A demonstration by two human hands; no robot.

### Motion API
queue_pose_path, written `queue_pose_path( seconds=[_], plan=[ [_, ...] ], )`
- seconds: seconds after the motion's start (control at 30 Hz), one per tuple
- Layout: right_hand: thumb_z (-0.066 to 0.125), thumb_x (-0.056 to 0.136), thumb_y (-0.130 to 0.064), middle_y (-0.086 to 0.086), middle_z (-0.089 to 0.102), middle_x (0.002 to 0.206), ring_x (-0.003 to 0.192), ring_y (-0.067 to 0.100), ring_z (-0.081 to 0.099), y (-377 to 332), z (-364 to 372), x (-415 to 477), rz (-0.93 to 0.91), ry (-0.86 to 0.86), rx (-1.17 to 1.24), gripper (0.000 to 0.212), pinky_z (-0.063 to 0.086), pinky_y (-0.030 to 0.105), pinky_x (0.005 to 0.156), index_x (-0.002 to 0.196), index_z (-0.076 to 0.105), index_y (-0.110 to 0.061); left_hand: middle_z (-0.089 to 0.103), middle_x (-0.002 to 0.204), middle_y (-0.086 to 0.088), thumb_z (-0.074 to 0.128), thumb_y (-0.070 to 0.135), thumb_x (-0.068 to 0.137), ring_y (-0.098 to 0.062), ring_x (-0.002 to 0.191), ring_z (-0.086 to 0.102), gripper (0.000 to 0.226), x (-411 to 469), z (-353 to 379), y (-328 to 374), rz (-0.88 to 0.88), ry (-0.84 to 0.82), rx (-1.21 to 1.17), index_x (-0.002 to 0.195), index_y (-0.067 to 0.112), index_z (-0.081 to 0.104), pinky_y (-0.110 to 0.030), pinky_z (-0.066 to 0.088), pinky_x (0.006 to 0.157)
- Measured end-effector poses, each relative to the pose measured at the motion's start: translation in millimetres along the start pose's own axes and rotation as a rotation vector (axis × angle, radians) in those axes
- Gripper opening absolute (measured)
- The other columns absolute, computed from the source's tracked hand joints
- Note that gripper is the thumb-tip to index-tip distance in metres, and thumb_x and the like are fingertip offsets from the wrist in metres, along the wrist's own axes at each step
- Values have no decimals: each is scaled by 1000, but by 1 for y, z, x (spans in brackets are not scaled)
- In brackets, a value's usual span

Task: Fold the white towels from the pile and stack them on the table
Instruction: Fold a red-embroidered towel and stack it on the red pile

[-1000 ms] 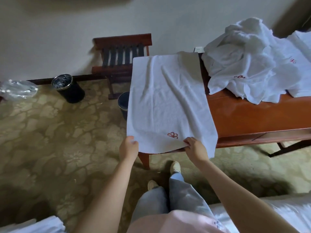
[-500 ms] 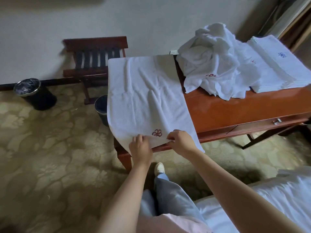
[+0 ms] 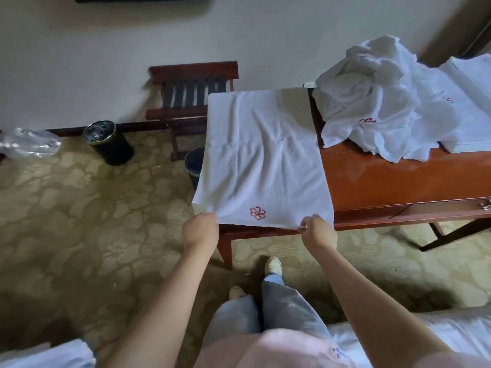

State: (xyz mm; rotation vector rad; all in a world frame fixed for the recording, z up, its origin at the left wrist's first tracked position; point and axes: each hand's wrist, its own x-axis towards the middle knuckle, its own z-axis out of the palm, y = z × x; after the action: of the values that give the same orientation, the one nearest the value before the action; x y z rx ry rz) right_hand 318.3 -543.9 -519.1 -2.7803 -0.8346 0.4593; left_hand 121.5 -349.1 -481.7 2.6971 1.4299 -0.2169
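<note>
Currently: white towel (image 3: pixel 263 155) spread flat over left end of surface (image 3: pixel 385 181), near hem overhanging near edge. Red flower emblem (image 3: pixel 257 213) sits close to that hem. Left hand (image 3: pixel 200 231) pinches hem by left corner. Right hand (image 3: pixel 317 232) pinches hem short of right corner, fingers curled on cloth. Hands well apart, hem stretched between them. Crumpled pile (image 3: pixel 372 102) lies at far right of surface, touching folded stack (image 3: pixel 473 102) at right edge.
</note>
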Motion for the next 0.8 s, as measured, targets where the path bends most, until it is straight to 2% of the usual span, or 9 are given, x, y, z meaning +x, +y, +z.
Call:
queue_pose_path(
  seconds=[0.07,0.13,0.17,0.23,0.3,0.37,0.43,0.53,0.8],
  plan=[
    [49,96,-19,5,63,96,70,22,53,2,0,1,57,36,81,15,39,27,56,98,63,-14,64,92,2,41,7,92,-16,70,49,28,-2,8,-1,-76,-28,-56,90,24,64,-26,34,52],
    [50,94,-15,6,69,92,73,22,58,1,-4,1,111,105,243,14,40,27,57,99,63,-13,62,88,-2,41,7,91,-16,67,49,26,-4,17,-1,-174,-45,-227,82,20,61,-29,40,55],
    [50,94,-11,5,71,93,76,22,61,0,-8,0,131,150,330,16,39,26,58,101,64,-12,64,92,-7,40,7,90,-18,69,55,25,-4,20,-1,-227,-58,-358,83,15,63,-31,43,58],
    [48,93,-5,3,72,99,78,18,61,-4,-20,0,179,241,448,22,36,22,57,107,64,-10,63,112,-13,41,7,93,-24,78,66,26,2,19,4,-328,-87,-683,101,7,66,-33,51,63],
    [48,94,-6,5,71,102,75,15,56,-12,-38,2,231,317,526,22,35,22,56,109,63,-11,60,114,-7,41,7,95,-23,73,69,27,8,8,16,-422,-72,-1034,112,8,62,-38,58,68],
    [47,96,-9,6,68,106,80,17,56,-23,-58,6,216,373,613,20,38,25,65,110,62,-12,62,113,-8,42,9,97,-22,74,68,21,16,-10,26,-439,23,-1224,108,11,59,-41,58,75],
    [47,96,-9,5,64,111,83,16,53,-33,-81,11,149,445,635,18,36,26,65,107,61,-13,67,107,-11,45,11,96,-24,83,67,18,24,-32,31,-347,174,-1148,102,8,62,-38,55,75],
    [49,94,-5,4,57,115,83,13,48,-47,-115,19,10,570,613,18,33,25,62,104,62,-12,68,95,-11,48,12,94,-26,88,62,20,36,-68,28,-208,342,-999,102,5,66,-27,38,64],
    [51,92,-1,7,51,117,93,15,50,-84,-188,43,-174,748,674,22,38,25,74,107,65,-9,68,92,-9,50,16,95,-20,78,55,22,77,-164,23,-2,561,-875,106,7,66,-28,38,64]
  ],
)
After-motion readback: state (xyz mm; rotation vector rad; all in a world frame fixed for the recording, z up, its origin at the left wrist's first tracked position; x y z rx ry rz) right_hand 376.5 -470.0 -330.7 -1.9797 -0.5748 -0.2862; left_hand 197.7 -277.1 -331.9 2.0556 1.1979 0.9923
